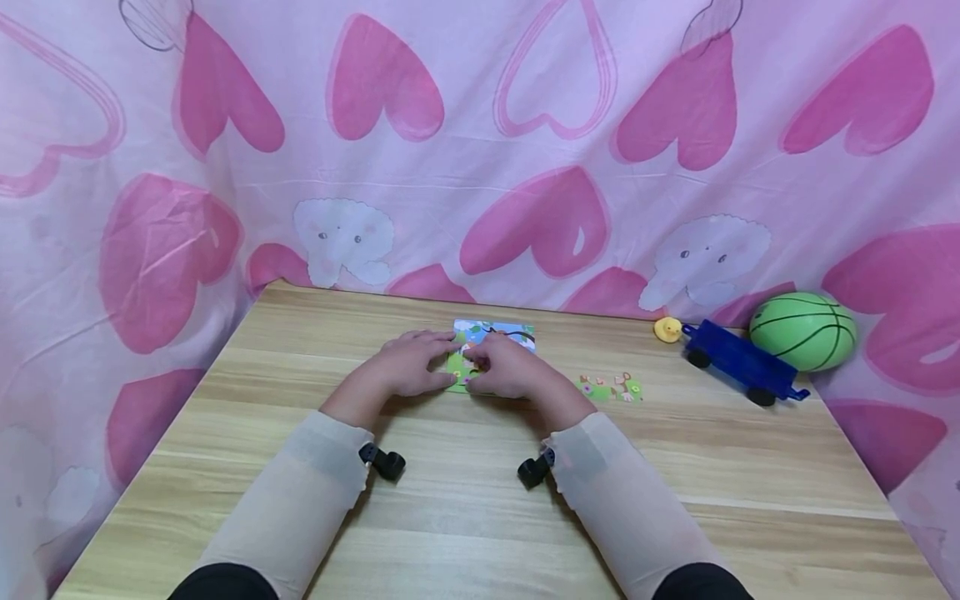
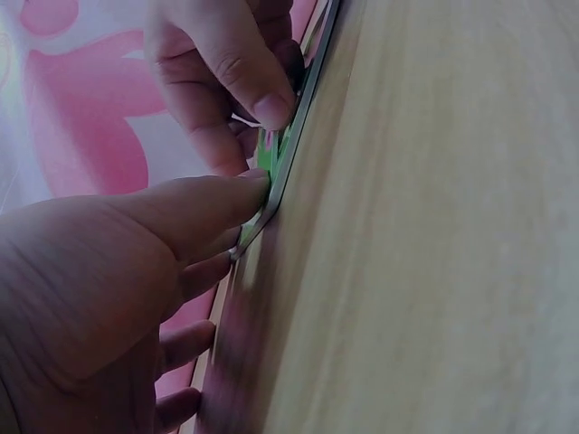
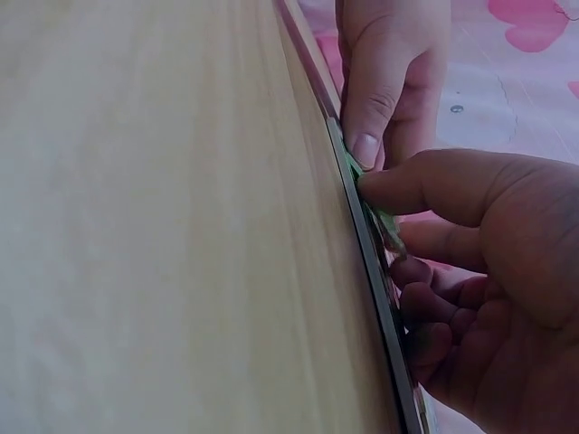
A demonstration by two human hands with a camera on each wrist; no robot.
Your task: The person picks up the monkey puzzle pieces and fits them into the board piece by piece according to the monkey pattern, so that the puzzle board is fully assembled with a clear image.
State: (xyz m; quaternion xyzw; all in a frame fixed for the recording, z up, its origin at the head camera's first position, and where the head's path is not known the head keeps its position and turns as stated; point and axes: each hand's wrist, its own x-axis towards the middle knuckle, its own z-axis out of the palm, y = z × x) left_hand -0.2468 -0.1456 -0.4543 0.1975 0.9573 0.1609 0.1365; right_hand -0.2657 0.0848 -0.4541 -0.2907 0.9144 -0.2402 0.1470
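Note:
A small, flat, brightly printed puzzle board lies on the wooden table, partly covered by both hands. My left hand rests at its left edge, thumb tip touching the near left corner and the other fingers extended. From the right, my right hand reaches over the board. Its thumb and index finger pinch a thin green puzzle piece, tilted against the board's surface in the right wrist view; its other fingers curl. The piece's printed face is mostly hidden. Several loose puzzle pieces lie to the right of the board.
Toward the table's back right stand a yellow rubber duck, a blue toy trailer with black wheels, and a green ball. A pink curtain with hearts hangs behind the wooden table.

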